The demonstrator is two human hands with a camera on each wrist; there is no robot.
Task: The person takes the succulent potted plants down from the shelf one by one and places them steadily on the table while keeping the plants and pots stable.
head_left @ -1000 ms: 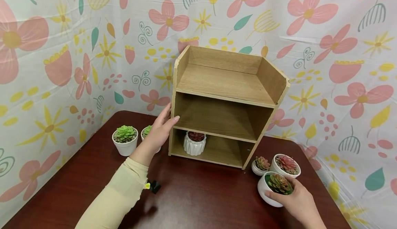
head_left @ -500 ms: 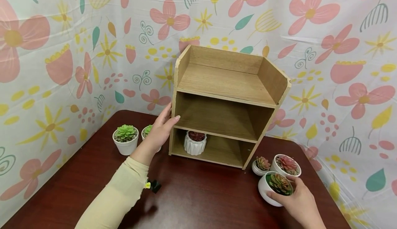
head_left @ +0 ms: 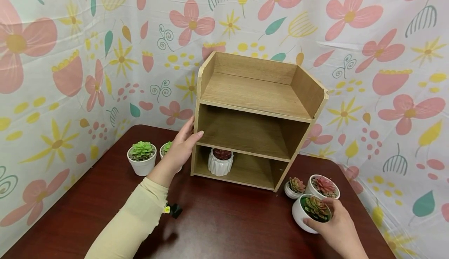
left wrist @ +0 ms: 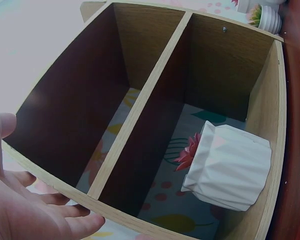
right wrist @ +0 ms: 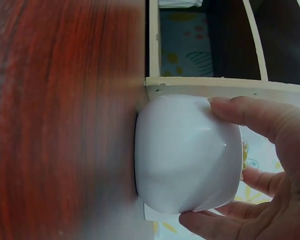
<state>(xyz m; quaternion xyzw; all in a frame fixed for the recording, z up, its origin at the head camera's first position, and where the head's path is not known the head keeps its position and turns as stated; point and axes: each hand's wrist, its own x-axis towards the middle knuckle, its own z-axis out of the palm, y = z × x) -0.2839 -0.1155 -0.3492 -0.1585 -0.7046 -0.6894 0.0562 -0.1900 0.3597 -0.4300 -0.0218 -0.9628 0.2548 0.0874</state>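
Note:
A small wooden shelf unit [head_left: 256,91] with an upper tray and two open compartments stands on the table. My left hand [head_left: 180,148] rests on its left side panel, fingers along the outside and thumb at the front edge. In the right compartment of the left wrist view, the lower one in the head view, sits a ribbed white pot [left wrist: 232,167] with a dark red succulent. My right hand [head_left: 338,220] holds a smooth round white pot [right wrist: 185,155] with a green-red succulent [head_left: 315,207]. Its thumb is on one side, its fingers on the other, and the pot stands upright at the tabletop.
Beside the held pot are a small potted succulent [head_left: 296,185] and a white pot with a pink succulent [head_left: 324,187]. Two green potted succulents, one [head_left: 142,157] fully visible, stand left of the shelf. A floral cloth [head_left: 140,56] hangs behind the dark red table [head_left: 224,220].

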